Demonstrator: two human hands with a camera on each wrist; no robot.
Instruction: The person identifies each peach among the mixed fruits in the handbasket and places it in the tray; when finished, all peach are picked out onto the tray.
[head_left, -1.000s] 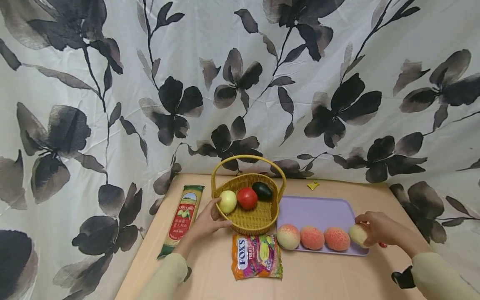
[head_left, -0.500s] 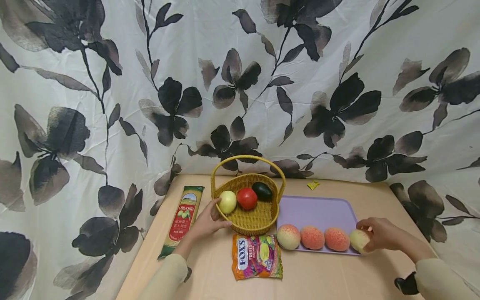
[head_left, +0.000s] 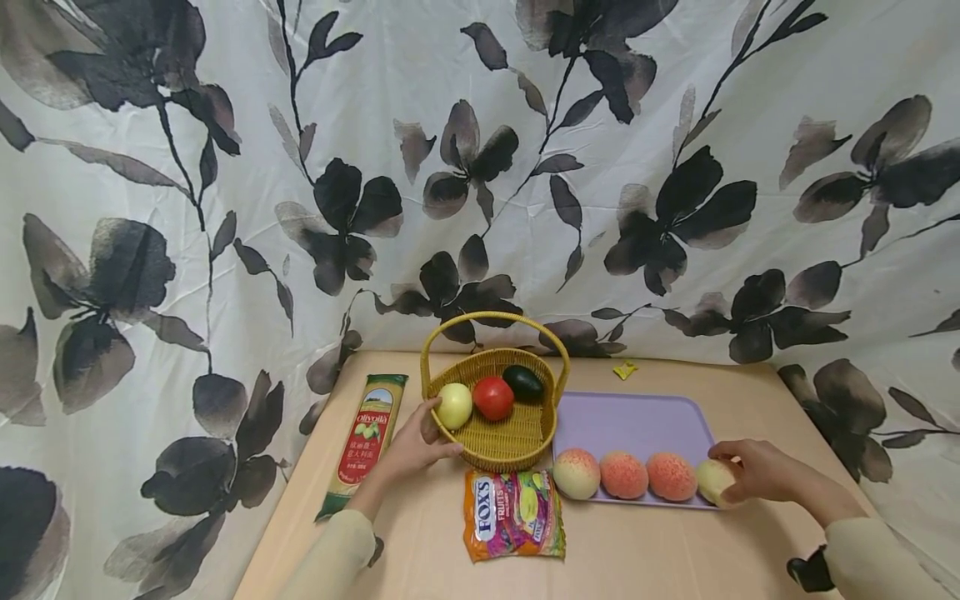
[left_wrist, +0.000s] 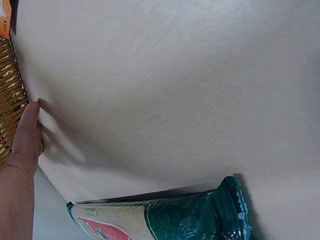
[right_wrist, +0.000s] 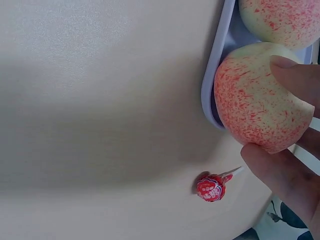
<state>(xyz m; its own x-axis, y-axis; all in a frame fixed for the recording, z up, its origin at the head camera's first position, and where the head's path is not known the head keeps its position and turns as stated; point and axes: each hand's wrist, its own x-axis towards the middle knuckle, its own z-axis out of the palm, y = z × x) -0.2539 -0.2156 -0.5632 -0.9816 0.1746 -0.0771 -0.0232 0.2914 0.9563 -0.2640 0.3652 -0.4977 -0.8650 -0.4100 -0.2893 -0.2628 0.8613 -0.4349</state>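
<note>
My right hand [head_left: 761, 473] pinches a pale, red-speckled peach [head_left: 716, 483] at the near right corner of the purple tray [head_left: 630, 417]. In the right wrist view, thumb and fingers span this peach [right_wrist: 260, 100], which overlaps the tray's rim and sits against another peach [right_wrist: 282, 20]. Three peaches [head_left: 624, 475] line the tray's near side to its left. My left hand [head_left: 412, 446] holds the left side of a yellow wicker basket [head_left: 502, 442]; part of its grip is hidden. Inside lie a pale green round fruit [head_left: 454, 406], a red tomato [head_left: 493, 398] and a dark oval fruit or vegetable [head_left: 523, 384].
A pasta packet [head_left: 367, 433] lies left of the basket, and a FOX'S candy bag [head_left: 513, 514] in front of it. A yellow wrapped sweet [head_left: 625, 369] is behind the tray. A red lollipop [right_wrist: 211, 187] lies beside the tray. A floral curtain [head_left: 480, 167] hangs behind the table.
The right hand has drawn slightly nearer with the peach, now close against the row at the tray's corner. The left hand and basket have stayed put.
</note>
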